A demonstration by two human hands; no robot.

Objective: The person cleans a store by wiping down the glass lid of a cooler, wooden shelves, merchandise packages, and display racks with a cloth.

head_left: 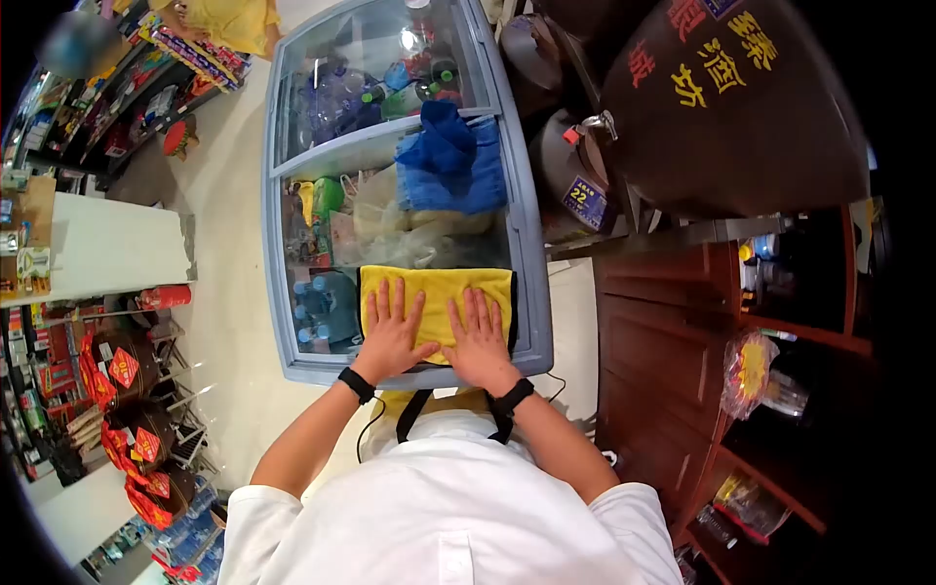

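A yellow cloth [439,285] with a dark edge lies spread on the glass top of a chest freezer [538,292], at the end nearest me. My left hand [392,331] rests flat on the cloth's left half, fingers spread. On its right half, my right hand [478,336] also lies flat with the fingers stretched forward. The two thumbs come close together at the cloth's near edge. Farther up on the glass sits a crumpled blue cloth [450,161], out of reach of both hands' present position.
Through the glass show bottles [327,307] and plastic bags [390,214]. Large brown jars [721,127] stand at the right above a wooden cabinet [653,361]. Store shelves and a white counter [117,244] line the left. Part of another person in yellow [234,24] appears at upper left.
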